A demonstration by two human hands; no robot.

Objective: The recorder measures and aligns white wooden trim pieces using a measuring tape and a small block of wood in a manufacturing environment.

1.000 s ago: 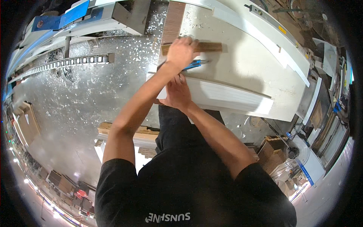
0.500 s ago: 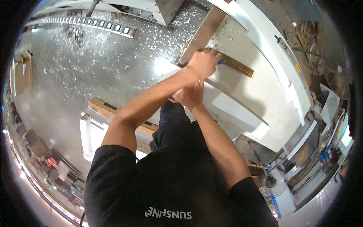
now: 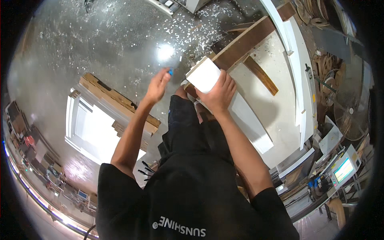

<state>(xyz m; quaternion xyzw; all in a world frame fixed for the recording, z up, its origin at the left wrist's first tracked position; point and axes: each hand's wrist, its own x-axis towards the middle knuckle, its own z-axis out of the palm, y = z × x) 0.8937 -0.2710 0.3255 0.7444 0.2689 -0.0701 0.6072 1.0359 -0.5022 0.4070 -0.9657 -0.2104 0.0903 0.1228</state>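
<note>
White chips [image 3: 196,34] on a grey floor [image 3: 108,48], a lit screen [image 3: 343,170] and a round fan [image 3: 351,111] at right

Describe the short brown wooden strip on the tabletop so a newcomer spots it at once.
Find the broad cream tabletop at the picture's right. Up and right of the person's right hand, which grips a long white board, lies the short brown wooden strip. It is far darker than the white board and much narrower than the wide brown plank near its upper end.
</note>
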